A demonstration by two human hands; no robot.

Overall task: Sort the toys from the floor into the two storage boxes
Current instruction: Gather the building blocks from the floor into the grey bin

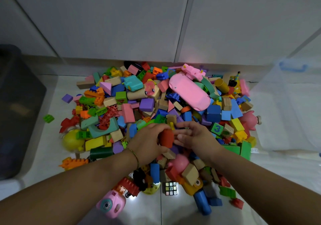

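The red block [167, 137] is clasped by the left grip [147, 138]; the right grip [194, 134] is spread, empty. It is judged light and rigid, and opposite flat faces are to be held.

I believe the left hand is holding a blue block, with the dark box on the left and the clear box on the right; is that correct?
Not quite: the head view shows the left hand holding a red block, not a blue one. The dark box on the left and the clear box on the right are as you said.
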